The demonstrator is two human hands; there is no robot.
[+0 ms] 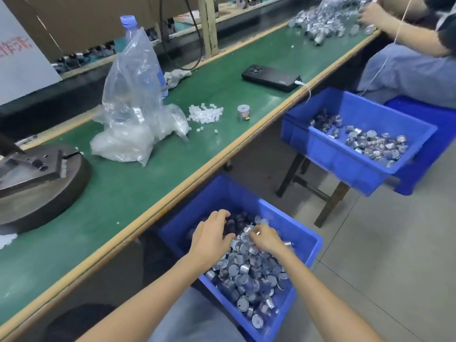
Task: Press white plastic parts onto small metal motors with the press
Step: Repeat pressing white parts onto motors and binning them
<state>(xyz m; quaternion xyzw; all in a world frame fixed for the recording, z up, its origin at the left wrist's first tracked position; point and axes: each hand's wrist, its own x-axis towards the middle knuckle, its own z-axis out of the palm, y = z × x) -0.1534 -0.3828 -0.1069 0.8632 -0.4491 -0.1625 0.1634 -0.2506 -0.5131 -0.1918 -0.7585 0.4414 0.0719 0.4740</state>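
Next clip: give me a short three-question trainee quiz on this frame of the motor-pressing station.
1. True or false: the left hand and right hand are both in the near blue bin of motors.
2. Where does the loose pile of white plastic parts lie? A) on the green table; B) in the far blue bin; C) on the black phone.
3. Fill in: beside that pile, exactly ___ lone motor stands on the table.

Key: 1 true; 2 A; 3 one.
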